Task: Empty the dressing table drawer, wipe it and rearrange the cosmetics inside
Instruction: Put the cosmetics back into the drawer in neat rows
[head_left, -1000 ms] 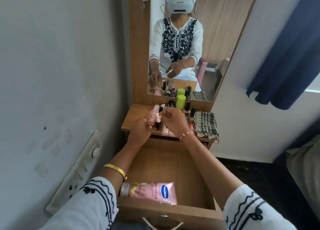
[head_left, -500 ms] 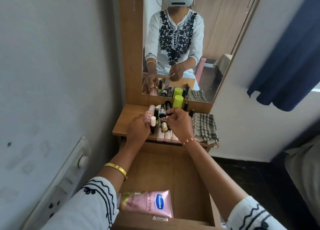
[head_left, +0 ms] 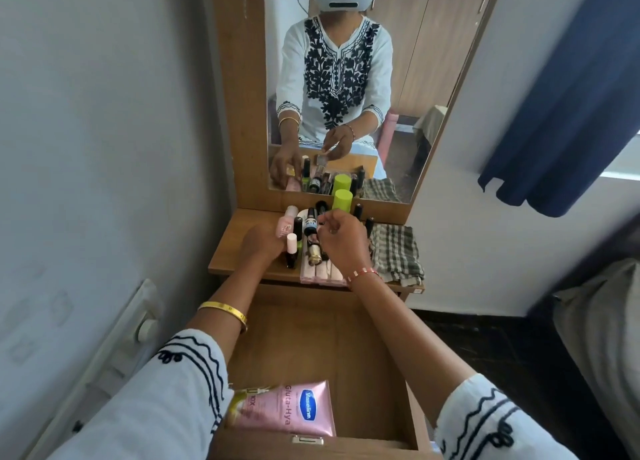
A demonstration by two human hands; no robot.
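My sleeve [head_left: 180,383]: white, dark wavy embroidery. Lotion tube [head_left: 287,412]: pink, blue logo oval. Cloth [head_left: 396,252]: grey-and-cream check; cap [head_left: 342,199]: lime green.

The open drawer [head_left: 311,342] in the lower middle is smooth matt wood, like the counter [head_left: 235,255]. The pink tube [head_left: 287,409] looks like glossy plastic. The checked cloth [head_left: 396,252] at right is soft woven fabric. The bangle [head_left: 225,312] is shiny metal.

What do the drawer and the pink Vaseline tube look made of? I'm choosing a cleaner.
Drawer: probably wood-grain laminate board, matte; faint grain, flat even tone. Pink tube: likely soft plastic, satin sheen with a printed label.
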